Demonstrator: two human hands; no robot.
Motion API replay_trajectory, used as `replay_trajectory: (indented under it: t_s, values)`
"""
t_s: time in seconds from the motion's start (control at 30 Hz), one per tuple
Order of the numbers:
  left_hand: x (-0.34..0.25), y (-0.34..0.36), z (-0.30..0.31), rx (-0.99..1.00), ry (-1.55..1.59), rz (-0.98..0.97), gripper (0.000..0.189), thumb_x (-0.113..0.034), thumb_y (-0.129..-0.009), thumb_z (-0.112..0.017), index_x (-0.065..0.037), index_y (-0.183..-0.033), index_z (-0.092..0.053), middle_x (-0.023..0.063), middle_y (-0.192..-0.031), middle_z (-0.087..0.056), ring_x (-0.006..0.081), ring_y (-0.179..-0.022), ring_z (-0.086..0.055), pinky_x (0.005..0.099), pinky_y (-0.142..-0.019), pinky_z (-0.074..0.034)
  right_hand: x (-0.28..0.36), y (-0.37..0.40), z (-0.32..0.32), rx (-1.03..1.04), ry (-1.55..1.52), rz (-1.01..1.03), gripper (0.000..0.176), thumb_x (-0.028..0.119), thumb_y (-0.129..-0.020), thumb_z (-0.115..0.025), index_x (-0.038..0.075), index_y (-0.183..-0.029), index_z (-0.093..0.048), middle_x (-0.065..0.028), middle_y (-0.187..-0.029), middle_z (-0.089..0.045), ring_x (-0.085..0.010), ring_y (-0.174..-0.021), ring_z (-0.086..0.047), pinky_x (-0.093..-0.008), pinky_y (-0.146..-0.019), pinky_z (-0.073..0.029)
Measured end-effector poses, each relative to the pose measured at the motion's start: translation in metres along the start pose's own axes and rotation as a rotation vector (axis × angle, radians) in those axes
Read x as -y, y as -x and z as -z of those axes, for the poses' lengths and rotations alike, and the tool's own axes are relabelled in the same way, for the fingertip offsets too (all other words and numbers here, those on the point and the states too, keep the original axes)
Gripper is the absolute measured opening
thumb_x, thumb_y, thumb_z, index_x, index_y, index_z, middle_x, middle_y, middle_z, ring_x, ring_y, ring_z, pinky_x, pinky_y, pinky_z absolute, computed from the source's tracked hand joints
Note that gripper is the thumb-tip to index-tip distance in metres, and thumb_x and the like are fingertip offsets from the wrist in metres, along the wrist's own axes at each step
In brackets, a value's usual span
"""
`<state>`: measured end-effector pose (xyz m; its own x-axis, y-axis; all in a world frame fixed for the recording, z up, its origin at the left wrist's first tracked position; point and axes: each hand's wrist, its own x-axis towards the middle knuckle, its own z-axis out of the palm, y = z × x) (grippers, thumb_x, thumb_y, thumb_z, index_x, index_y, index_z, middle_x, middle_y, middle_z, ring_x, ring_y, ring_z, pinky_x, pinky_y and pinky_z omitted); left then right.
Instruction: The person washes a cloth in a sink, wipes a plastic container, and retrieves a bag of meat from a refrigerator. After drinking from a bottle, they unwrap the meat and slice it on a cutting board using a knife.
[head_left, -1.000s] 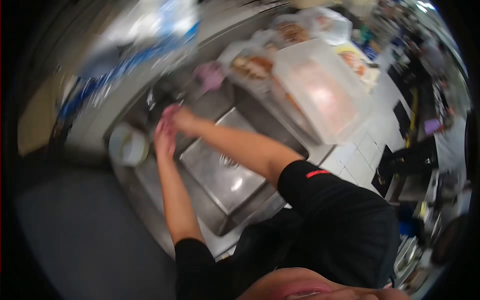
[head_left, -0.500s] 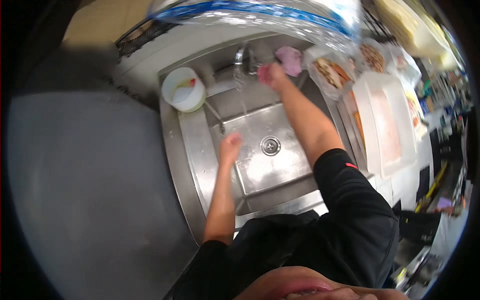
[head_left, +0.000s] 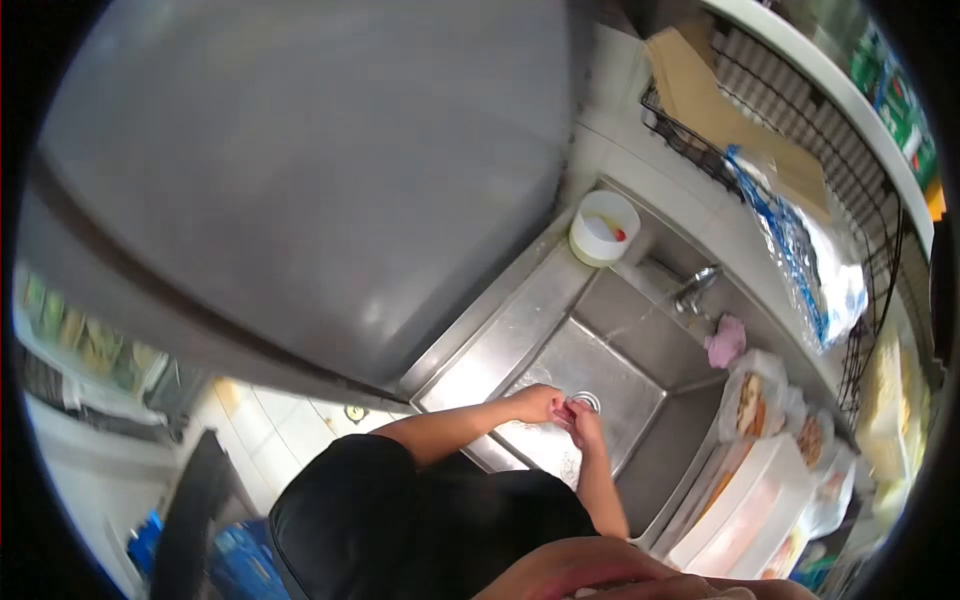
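My left hand (head_left: 541, 403) and my right hand (head_left: 586, 426) meet over the steel sink basin (head_left: 625, 430), close to its round drain (head_left: 587, 400). The fingers of both are curled and pressed against each other. Whether anything lies between them is hidden. Beyond my hands, at the sink's back edge, a metal faucet (head_left: 697, 287) lets out a thin stream of water. Beside it lies a crumpled pink cloth (head_left: 726, 342).
A white round tub (head_left: 604, 229) stands at the sink's far corner. Bags of food (head_left: 754, 397) and a white plastic bin (head_left: 745, 500) line the right side. A large grey door-like panel (head_left: 320, 180) fills the left. Above hangs a wire rack (head_left: 790, 110).
My right hand has come away from the faucet area to meet my left hand over the basin. The camera view has turned, bringing the grey panel and floor further into sight.
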<state>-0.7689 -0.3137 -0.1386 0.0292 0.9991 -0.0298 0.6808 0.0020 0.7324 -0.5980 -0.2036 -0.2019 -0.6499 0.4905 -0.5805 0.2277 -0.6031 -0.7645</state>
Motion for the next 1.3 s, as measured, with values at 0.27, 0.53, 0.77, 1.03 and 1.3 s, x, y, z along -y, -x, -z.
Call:
replay_trajectory:
  t_s: [0.27,0.53,0.77,1.03,1.3]
  values:
    - [-0.107,0.105,0.062,-0.414,-0.126,-0.013,0.023,-0.02,-0.084,-0.073,-0.005,-0.099,-0.066,0.0091,-0.089,-0.068,0.0188,-0.083,-0.065,0.0326,-0.074,-0.052,0.057,0.125,-0.006,-0.165,1.408,0.217,0.038,0.027,-0.087,-0.066,-0.005,-0.107,-0.063,-0.0176,-0.095,-0.069,-0.0287,-0.097,-0.065,-0.0389,-0.089,-0.049]
    - [-0.164,0.351,0.248,-1.73,-0.192,0.118,0.038,-0.023,-0.076,-0.082,-0.004,-0.076,-0.05,-0.0019,-0.063,-0.049,0.0088,-0.059,-0.044,0.0263,-0.055,-0.041,-0.071,0.231,0.061,-0.556,0.927,0.553,0.038,0.018,-0.076,-0.073,0.003,-0.11,-0.066,-0.0219,-0.114,-0.064,-0.0325,-0.107,-0.061,-0.0399,-0.091,-0.047]
    - [-0.174,0.364,0.308,-1.425,-0.205,0.195,0.053,-0.03,-0.072,-0.084,-0.002,-0.067,-0.039,0.0024,-0.06,-0.042,0.0135,-0.059,-0.038,0.0335,-0.053,-0.036,-0.105,0.285,0.016,-0.697,0.944,0.563,0.037,0.017,-0.077,-0.072,0.001,-0.109,-0.064,-0.0202,-0.105,-0.066,-0.0301,-0.1,-0.062,-0.0388,-0.089,-0.046]
    - [-0.149,0.49,0.288,-1.484,0.075,-0.008,0.04,-0.022,-0.088,-0.065,-0.005,-0.067,-0.036,-0.0034,-0.063,-0.032,0.0075,-0.063,-0.03,0.028,-0.052,-0.027,0.012,0.311,-0.249,-0.423,0.875,0.972,0.062,0.023,-0.08,-0.073,0.006,-0.135,-0.05,-0.023,-0.137,-0.05,-0.036,-0.134,-0.042,-0.0419,-0.11,-0.034]
    - [0.048,0.737,0.311,-1.813,0.491,-0.412,0.045,-0.031,-0.099,-0.04,0.002,-0.129,-0.046,0.0122,-0.12,-0.056,0.0233,-0.106,-0.055,0.0373,-0.092,-0.046,0.234,0.363,-0.574,-0.269,1.023,1.866,0.068,0.02,-0.081,-0.07,0.002,-0.14,-0.042,-0.0231,-0.14,-0.046,-0.0374,-0.132,-0.042,-0.0424,-0.11,-0.035]
